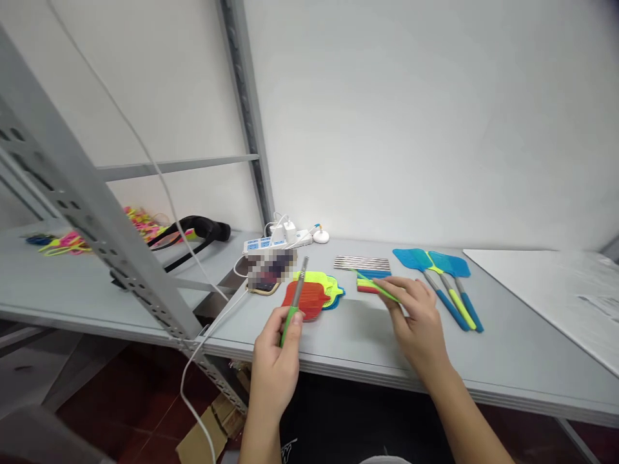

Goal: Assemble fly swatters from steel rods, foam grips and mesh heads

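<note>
My left hand [276,361] is closed round the green grip of a fly swatter handle [298,290], its metal rod pointing up and away. Between the fingers of my right hand [420,322] is a thin green swatter head [382,291], seen nearly edge-on. The two pieces are apart, held above the table. Behind my left hand lie a red swatter head [308,298], a yellow one [333,287] and a blue one [340,301], overlapping. Beyond my right hand lie several metal rods [362,263] and coloured grips [367,285], partly hidden. Farther right rest three assembled fly swatters [452,293].
A phone [271,274] and a power strip [264,245] with white cables sit at the back left. A metal shelf post [120,238] rises at the left, with a black headset-like object [206,229] beyond it. A white panel [556,290] lies at the right.
</note>
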Action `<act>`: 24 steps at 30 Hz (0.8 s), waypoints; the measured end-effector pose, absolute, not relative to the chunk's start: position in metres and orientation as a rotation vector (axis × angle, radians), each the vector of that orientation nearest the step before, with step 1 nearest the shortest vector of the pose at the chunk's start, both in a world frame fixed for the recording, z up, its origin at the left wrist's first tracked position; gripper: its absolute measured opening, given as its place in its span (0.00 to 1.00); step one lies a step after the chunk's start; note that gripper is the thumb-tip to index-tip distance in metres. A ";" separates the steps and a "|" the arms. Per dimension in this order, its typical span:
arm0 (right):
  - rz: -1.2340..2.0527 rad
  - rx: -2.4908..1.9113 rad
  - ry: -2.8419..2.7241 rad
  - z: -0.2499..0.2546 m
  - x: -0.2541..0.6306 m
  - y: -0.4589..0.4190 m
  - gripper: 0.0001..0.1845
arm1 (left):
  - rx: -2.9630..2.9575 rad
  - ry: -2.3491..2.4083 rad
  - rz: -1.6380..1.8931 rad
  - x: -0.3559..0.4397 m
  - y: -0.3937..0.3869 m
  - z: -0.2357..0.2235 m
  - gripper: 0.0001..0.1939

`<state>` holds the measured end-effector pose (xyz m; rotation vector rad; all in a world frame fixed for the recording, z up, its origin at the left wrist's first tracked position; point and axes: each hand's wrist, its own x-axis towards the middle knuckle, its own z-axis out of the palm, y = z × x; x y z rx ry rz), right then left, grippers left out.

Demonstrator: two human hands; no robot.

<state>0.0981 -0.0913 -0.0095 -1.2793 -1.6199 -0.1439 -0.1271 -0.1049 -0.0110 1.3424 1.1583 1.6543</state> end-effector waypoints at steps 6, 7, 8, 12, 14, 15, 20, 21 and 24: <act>0.438 -1.041 -0.545 -0.019 0.125 -0.118 0.16 | 1.905 1.185 1.057 -0.107 -0.103 -0.019 0.13; 0.548 -0.948 -0.457 -0.017 0.129 -0.121 0.15 | 1.951 1.170 1.007 -0.103 -0.103 -0.019 0.13; 0.637 -0.874 -0.395 -0.015 0.132 -0.124 0.14 | 1.990 1.152 0.960 -0.099 -0.105 -0.019 0.12; 0.774 -0.820 -0.321 -0.009 0.136 -0.138 0.14 | 2.093 1.078 0.839 -0.085 -0.110 -0.015 0.12; 0.745 -0.823 -0.335 -0.009 0.135 -0.143 0.16 | 2.131 1.083 0.830 -0.083 -0.113 -0.016 0.12; 0.733 -0.824 -0.337 -0.009 0.133 -0.146 0.17 | 2.150 1.098 0.845 -0.083 -0.115 -0.018 0.11; 0.743 -0.872 -0.298 -0.013 0.126 -0.160 0.13 | 2.273 1.127 0.921 -0.083 -0.128 -0.025 0.11; 0.750 -0.881 -0.305 -0.014 0.124 -0.163 0.13 | 2.306 1.107 0.913 -0.082 -0.131 -0.026 0.11; 0.759 -0.908 -0.344 -0.019 0.118 -0.172 0.15 | 2.377 1.066 0.892 -0.079 -0.136 -0.029 0.11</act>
